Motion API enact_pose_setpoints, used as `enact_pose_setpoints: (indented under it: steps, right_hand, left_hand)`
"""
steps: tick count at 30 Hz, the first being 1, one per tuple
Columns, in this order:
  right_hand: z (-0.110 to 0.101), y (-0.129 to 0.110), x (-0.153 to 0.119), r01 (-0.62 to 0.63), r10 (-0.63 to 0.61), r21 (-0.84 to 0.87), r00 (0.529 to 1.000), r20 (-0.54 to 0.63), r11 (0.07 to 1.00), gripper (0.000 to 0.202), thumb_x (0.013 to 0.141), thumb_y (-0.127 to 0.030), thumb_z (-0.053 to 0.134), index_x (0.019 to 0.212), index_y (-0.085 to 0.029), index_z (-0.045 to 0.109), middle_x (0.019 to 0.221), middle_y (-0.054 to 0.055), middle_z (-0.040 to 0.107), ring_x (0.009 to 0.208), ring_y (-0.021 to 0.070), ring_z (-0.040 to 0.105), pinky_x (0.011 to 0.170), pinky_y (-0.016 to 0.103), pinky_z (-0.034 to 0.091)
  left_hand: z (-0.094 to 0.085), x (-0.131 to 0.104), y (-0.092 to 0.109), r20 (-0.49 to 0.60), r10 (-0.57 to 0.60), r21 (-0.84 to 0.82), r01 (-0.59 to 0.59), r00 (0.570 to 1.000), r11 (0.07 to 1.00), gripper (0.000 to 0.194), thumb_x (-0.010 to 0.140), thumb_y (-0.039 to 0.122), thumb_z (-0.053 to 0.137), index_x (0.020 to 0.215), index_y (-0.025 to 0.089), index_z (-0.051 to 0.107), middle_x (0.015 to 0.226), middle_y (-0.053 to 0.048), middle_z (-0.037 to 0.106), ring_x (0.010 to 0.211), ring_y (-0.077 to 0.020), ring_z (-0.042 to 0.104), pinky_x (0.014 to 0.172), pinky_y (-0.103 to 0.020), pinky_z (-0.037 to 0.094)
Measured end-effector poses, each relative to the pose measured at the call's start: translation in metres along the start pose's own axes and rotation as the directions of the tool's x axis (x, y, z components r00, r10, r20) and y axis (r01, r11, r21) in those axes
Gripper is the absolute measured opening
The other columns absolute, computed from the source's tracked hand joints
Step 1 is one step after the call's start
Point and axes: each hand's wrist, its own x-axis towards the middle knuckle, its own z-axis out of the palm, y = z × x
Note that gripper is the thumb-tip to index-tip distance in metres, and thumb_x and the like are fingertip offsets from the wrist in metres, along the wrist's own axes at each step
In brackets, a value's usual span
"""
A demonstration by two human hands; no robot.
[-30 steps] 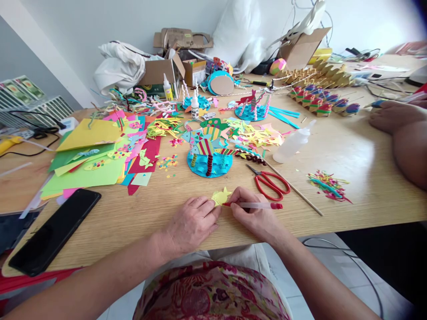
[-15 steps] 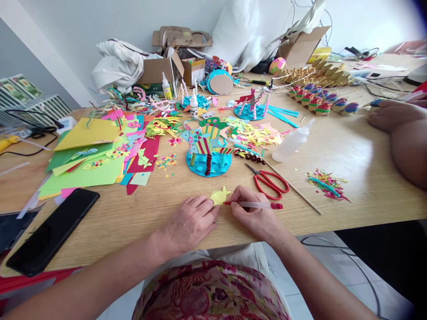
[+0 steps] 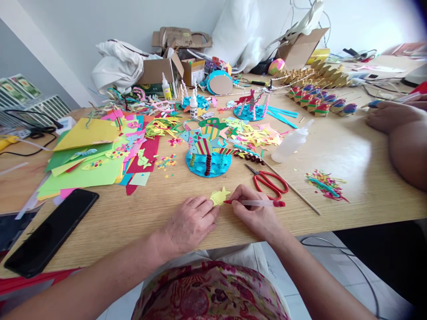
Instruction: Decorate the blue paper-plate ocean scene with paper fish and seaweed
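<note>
A small yellow paper fish (image 3: 219,196) lies on the table near its front edge. The fingers of my left hand (image 3: 191,222) are together and press its left end down. My right hand (image 3: 251,211) is closed around a felt-tip pen (image 3: 263,203) with a clear barrel and red ends. Its red tip is at the fish's lower right edge; whether it touches the paper I cannot tell. Beyond the hands stands a blue round base (image 3: 216,169) carrying striped paper fish (image 3: 203,146) on pipe-cleaner posts. Red-handled scissors (image 3: 268,182) lie right of it.
A wooden stick (image 3: 293,189) and a translucent squeeze bottle (image 3: 292,144) lie to the right. Coloured paper (image 3: 86,160) and a black phone (image 3: 51,231) are on the left. Cardboard boxes (image 3: 156,71) line the back. Another person's arm (image 3: 405,138) rests at the far right.
The pen in my right hand has shifted very slightly, its rear end a little lower and to the right. My left hand and the fish stay in place.
</note>
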Motion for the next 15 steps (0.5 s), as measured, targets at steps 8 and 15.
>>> enact_pose_setpoints:
  steps: [8,15]
  right_hand:
    - [0.0006,-0.0001,0.0009,0.006,-0.006,-0.019,1.0,0.017,1.0,0.01,0.069,-0.011,0.044,0.063,-0.019,0.046,0.057,-0.004,0.048,0.053,0.0093,0.043,0.049,0.021,0.032]
    - [0.0009,0.0024,0.0004,0.008,-0.007,-0.038,1.0,0.03,0.999,0.009,0.07,-0.012,0.045,0.064,-0.019,0.047,0.057,-0.004,0.049,0.053,0.0095,0.044,0.049,0.021,0.032]
  left_hand:
    - [0.0007,0.0012,0.0011,0.029,-0.011,0.014,0.011,1.0,1.0,0.037,0.084,0.025,0.051,0.119,0.014,0.045,0.101,-0.008,0.055,0.1,-0.0223,0.048,0.084,-0.038,0.042]
    - [-0.0012,0.002,0.0018,0.054,-0.032,0.011,0.031,0.998,0.999,0.037,0.084,0.027,0.051,0.119,0.015,0.046,0.101,-0.007,0.054,0.098,-0.0226,0.047,0.084,-0.039,0.042]
